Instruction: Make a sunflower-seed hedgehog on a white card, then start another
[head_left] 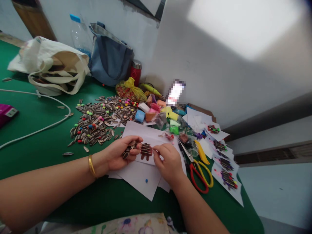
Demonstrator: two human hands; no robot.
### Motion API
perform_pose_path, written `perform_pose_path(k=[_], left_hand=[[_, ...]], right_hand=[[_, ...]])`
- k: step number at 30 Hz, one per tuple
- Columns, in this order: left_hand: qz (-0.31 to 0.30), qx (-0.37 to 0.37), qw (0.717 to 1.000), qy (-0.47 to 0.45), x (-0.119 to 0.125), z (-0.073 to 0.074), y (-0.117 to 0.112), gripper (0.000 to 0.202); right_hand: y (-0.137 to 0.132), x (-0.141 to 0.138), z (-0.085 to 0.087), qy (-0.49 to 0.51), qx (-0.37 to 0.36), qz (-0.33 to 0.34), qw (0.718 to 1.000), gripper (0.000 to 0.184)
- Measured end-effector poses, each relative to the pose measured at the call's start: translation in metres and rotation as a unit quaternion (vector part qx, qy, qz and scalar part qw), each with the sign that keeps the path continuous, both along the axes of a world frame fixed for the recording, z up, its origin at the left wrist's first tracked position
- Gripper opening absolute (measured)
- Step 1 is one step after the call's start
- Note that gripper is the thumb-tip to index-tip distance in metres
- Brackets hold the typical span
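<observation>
My left hand (116, 154), with a gold bangle on the wrist, curls around a small bunch of striped sunflower seeds (128, 150). Beside its fingertips, a brown clay hedgehog (147, 151) lies on white paper (141, 130), with seeds set in its back as spines and two stubby legs below. My right hand (170, 162) is closed in a pinch at the hedgehog's right edge; anything between thumb and finger is too small to make out. A tiny blue clay ball (146, 180) rests on the lower sheet.
A heap of sunflower seeds (94, 130) with coloured bits spreads at left. Clay packets (140, 116) lie behind the paper. Scissors (198, 177) and a yellow cutter (201, 152) are at right, near finished hedgehogs (228, 179). Bags (109, 57) and a red flask (136, 73) stand behind.
</observation>
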State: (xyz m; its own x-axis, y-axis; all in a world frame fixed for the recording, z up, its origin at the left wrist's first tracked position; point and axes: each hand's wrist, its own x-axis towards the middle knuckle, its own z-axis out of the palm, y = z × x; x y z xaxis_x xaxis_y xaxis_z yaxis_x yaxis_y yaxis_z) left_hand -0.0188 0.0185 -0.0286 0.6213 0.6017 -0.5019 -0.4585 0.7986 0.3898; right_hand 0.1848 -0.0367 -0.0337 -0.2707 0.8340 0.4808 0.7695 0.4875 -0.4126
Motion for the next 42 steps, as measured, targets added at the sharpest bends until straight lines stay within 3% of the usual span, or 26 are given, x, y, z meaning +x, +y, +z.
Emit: perform_pose_path(k=[5,9,16,24,28,37,42], left_hand=[[-0.025,-0.052,0.998,-0.032,0.006,0.002,-0.009,0.013],[-0.001,-0.072,0.997,-0.03,0.013,0.0,-0.017,0.018],[0.025,-0.074,0.996,0.041,0.021,0.005,-0.029,0.015],[0.032,-0.079,0.996,-0.018,0.018,0.01,-0.032,0.013],[0.034,-0.106,0.993,-0.042,0.019,0.009,-0.033,0.014],[0.014,-0.116,0.993,-0.031,0.021,0.011,-0.036,0.023],[0.007,-0.09,0.995,-0.049,0.021,0.013,-0.038,0.024]], right_hand=[[-0.011,-0.015,0.008,0.037,0.07,0.064,0.995,0.016],[-0.019,-0.029,0.011,0.016,0.103,0.116,0.988,0.022],[-0.021,-0.041,0.0,-0.043,0.109,0.081,0.99,0.018],[-0.022,-0.032,0.012,0.096,0.054,0.072,0.991,0.021],[-0.02,-0.034,0.013,0.066,0.042,0.082,0.994,0.027],[-0.026,-0.053,0.004,-0.02,0.067,0.069,0.995,0.007],[-0.025,-0.05,0.008,0.047,0.054,0.064,0.995,0.007]])
